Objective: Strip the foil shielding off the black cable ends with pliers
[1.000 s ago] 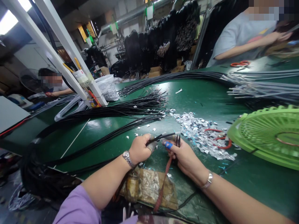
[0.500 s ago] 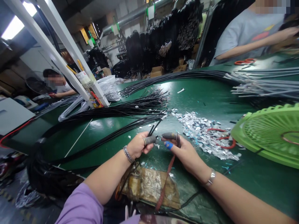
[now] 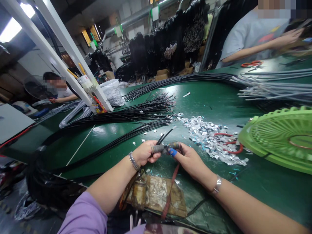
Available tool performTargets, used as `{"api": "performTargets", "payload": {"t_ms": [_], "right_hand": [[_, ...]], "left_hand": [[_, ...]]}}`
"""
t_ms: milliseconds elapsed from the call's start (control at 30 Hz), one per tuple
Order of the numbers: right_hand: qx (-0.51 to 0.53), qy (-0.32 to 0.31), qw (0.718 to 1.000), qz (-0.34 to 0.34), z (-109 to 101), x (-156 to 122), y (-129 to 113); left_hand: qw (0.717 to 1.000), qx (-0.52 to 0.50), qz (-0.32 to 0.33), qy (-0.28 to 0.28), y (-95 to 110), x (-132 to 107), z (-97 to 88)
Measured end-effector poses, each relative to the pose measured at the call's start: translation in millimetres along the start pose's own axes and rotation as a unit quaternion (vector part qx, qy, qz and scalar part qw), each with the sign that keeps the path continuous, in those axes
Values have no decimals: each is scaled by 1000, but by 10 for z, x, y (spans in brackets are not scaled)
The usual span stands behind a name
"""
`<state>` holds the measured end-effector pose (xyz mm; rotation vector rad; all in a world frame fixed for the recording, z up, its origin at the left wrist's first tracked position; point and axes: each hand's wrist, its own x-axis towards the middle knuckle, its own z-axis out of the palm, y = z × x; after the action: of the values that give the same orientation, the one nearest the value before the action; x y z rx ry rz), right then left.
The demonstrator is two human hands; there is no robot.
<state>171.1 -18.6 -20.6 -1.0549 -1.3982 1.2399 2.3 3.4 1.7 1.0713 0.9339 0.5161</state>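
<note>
My left hand [image 3: 148,152] is closed round a few black cables [image 3: 163,137], whose ends stick up past the thumb. Grey wrapping covers that thumb. My right hand [image 3: 186,156] meets it from the right, thumb and forefinger pinched at the tip of a cable. Blue tape is on the right thumb, and a dark grey cover on the forefinger. The exact cable end between the fingertips is too small to make out. Just beyond the hands, a bundle of black cables [image 3: 126,138] lies along the green table [image 3: 200,100].
Foil scraps [image 3: 207,133] are heaped to the right, with red-handled scissors [image 3: 235,148] among them. A green fan [image 3: 287,139] stands at the right edge. Grey cables [image 3: 273,89] lie farther back. A taped cardboard piece [image 3: 161,195] is in front of me. A co-worker [image 3: 255,39] sits across the table.
My right hand has moved left and closed in against the left hand, its thumb and forefinger now pinching at the cable tip. The left hand keeps its hold.
</note>
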Motion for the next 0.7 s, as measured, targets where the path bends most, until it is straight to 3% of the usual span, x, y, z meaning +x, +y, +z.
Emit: {"api": "performTargets", "payload": {"t_ms": [167, 267, 367, 500, 700], "right_hand": [[70, 12, 994, 86, 55, -27, -7], [145, 1, 975, 167, 86, -33, -8], [194, -13, 960, 200, 69, -18, -13], [196, 20, 965, 173, 8, 14, -15], [80, 27, 992, 90, -4, 7, -25]], "left_hand": [[998, 56, -11, 18, -26, 3, -3], [994, 106, -7, 23, -23, -14, 4], [989, 143, -1, 27, -19, -36, 20], [990, 138, 6, 39, -22, -45, 23], [993, 102, 13, 51, -10, -32, 4]]}}
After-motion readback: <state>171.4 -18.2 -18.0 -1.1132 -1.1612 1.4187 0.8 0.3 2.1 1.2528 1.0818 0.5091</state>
